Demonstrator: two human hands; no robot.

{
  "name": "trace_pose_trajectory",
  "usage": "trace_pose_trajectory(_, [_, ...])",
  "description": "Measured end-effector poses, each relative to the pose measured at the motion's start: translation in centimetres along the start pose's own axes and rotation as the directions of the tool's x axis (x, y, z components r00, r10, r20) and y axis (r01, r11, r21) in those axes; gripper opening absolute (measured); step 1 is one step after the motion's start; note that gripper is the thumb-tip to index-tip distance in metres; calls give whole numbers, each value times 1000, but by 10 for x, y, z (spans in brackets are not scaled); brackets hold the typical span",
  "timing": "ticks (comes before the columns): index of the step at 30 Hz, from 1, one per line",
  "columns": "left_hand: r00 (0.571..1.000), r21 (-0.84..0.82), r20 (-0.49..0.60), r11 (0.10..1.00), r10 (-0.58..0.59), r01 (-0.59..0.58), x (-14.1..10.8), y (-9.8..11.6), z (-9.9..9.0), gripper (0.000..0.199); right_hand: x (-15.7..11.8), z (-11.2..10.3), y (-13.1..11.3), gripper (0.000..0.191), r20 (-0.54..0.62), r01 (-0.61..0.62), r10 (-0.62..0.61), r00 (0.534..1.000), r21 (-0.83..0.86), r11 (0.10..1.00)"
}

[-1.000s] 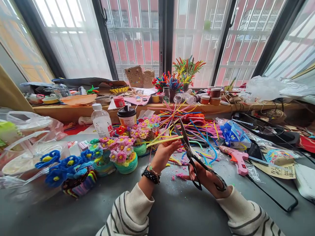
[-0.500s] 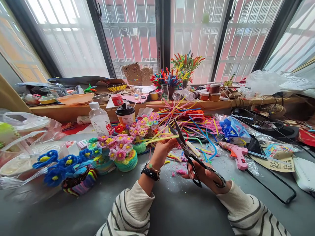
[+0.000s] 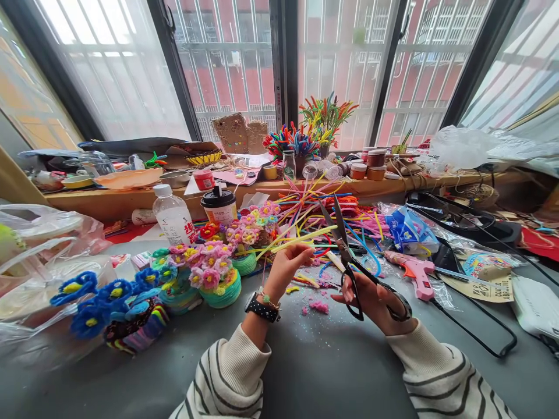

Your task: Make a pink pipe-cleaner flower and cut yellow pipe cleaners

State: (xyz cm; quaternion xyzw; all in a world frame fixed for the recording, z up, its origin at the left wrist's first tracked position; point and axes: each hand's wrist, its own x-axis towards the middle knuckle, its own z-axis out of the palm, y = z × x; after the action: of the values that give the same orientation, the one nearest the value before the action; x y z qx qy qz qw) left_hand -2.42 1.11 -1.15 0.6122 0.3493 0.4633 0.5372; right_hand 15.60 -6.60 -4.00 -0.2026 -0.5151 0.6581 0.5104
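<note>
My left hand [image 3: 288,265], with a dark watch on its wrist, pinches several yellow-green pipe cleaners [image 3: 301,238] that stretch out to both sides of the fingers. My right hand [image 3: 371,302] has its fingers through the handles of long black scissors [image 3: 347,256]. The scissor blades are spread and point up and away, with the right ends of the pipe cleaners at or between them; I cannot tell whether they touch. Below the hands, pink fluff scraps [image 3: 318,306] lie on the grey table [image 3: 323,372].
Pink flower pots [image 3: 218,273] and a blue-flowered pot [image 3: 135,320] stand left. Behind them are a bottle [image 3: 172,218] and a lidded cup [image 3: 219,205]. A pile of pipe cleaners [image 3: 371,221] lies beyond the scissors. At right lies a pink glue gun [image 3: 414,273] with its cord.
The scissors have shifted right, from close by my left fingers to the pipe cleaners' far right end. More pipe cleaner length now shows between fingers and blades. The view has turned slightly.
</note>
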Motion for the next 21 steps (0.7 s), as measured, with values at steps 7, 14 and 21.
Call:
trace_pose_trajectory(7, [976,900,38,417,215,-127,-2,-10,-14,14,0,2,-6,42,-24,17,-18,1000,-7,1000])
trace_pose_trajectory(14, [980,963,4,264,199,-57,-2,-8,-17,18,0,1,-5,43,-39,49,-49,998,-2,999])
trace_pose_trajectory(21, [985,989,-20,147,171,-6,0,-11,-21,23,-2,0,-8,40,-30,71,-71,997,-6,997])
